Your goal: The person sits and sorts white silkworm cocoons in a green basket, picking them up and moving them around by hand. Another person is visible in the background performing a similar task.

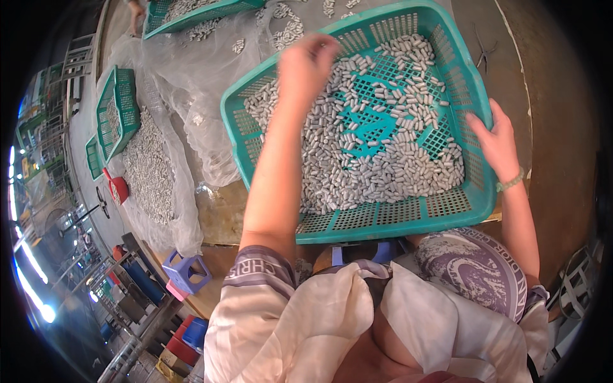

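A large green plastic basket (389,220) with slotted walls stands tilted in front of me. Many small grey cylinder-shaped pieces (396,172) cover much of its floor, with bare green patches (370,124) showing in the middle and toward the right. My right hand (497,137) grips the basket's right rim, thumb inside and fingers outside. Above the basket's far left part is my left hand (306,73), slightly blurred, its fingers curled into a pinch. Whatever may be between those fingertips is hidden.
Clear plastic sheeting (207,121) covers the table's left side, with a heap of similar pieces (148,169) on it. Smaller green baskets (121,112) and a red scoop (116,188) sit there. Pliers (484,51) lie at the far right. Another person's hand (136,16) shows far left. A purple stool (186,271) stands below.
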Action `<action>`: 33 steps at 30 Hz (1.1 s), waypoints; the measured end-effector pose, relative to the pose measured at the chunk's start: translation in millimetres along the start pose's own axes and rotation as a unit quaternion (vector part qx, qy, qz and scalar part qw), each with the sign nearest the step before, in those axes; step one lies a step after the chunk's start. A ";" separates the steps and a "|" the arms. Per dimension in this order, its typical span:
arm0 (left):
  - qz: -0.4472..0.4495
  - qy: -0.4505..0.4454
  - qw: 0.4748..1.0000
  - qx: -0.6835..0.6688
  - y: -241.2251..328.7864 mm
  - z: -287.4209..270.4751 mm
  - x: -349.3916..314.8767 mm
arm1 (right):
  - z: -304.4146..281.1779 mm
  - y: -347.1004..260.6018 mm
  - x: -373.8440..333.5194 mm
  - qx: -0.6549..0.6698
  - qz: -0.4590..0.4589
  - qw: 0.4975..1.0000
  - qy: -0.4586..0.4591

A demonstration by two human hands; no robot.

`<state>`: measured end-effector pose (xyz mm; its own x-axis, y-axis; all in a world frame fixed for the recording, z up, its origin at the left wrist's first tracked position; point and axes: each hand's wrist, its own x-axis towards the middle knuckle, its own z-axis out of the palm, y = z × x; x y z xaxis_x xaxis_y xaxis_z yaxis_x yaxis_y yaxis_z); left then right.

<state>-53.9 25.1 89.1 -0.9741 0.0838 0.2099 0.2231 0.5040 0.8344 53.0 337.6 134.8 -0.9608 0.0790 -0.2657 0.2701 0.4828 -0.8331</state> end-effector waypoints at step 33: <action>0.125 -0.147 0.975 -0.112 5.0 45.1 -139.9 | -5.3 0.4 0.1 -0.031 -0.010 0.999 -0.029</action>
<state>81.9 54.6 40.9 -0.8494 0.4391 0.2929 0.4246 0.2389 0.8733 52.6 342.4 137.0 -0.9605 0.0187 -0.2776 0.2438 0.5374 -0.8073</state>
